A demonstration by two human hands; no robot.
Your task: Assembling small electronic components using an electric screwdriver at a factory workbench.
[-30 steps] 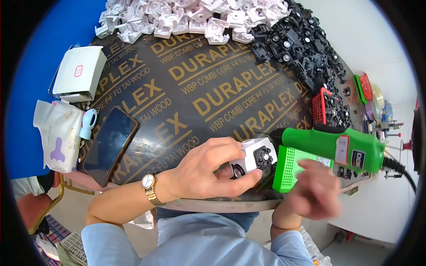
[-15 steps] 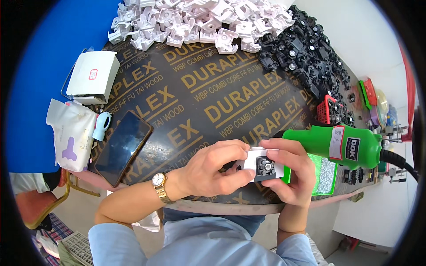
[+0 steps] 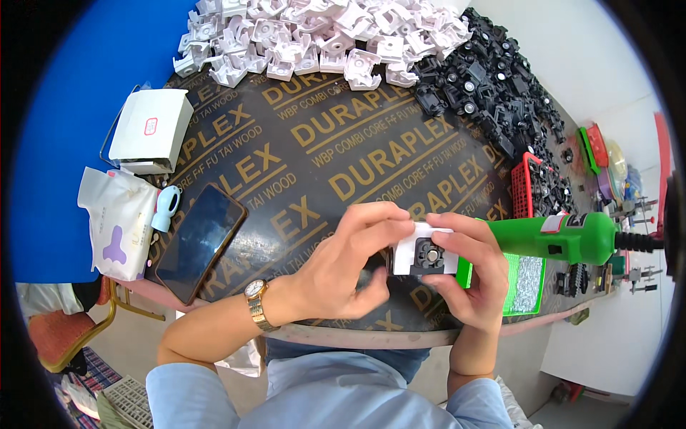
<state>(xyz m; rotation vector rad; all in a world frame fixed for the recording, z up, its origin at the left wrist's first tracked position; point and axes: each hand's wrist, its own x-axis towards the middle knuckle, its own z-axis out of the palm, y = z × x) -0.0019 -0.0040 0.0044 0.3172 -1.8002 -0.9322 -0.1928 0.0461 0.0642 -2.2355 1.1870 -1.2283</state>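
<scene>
A white plastic housing [image 3: 404, 250] with a black part [image 3: 430, 254] fitted in it is held over the near edge of the table. My right hand [image 3: 477, 275] grips its right side, with fingers along the upper edge and the thumb below. At its upper left corner, the fingertips of my left hand [image 3: 343, 268] touch the housing, while the left thumb stands apart from it. A gold watch [image 3: 257, 304] is on my left wrist. Just beyond my right hand hangs a green electric screwdriver [image 3: 572, 238], held by neither hand.
White housings [image 3: 286, 43] are heaped at the back, black parts [image 3: 479, 86] at back right. A red basket [image 3: 522, 187] of black parts and a green tray [image 3: 541, 304] of small metal pieces lie right. A phone [image 3: 201, 243], white packet [image 3: 118, 229] and white box [image 3: 148, 132] lie left.
My left thumb has come off the housing's lower edge and moved left and down. The housing has risen slightly in my right hand. The screwdriver has swung right and turned.
</scene>
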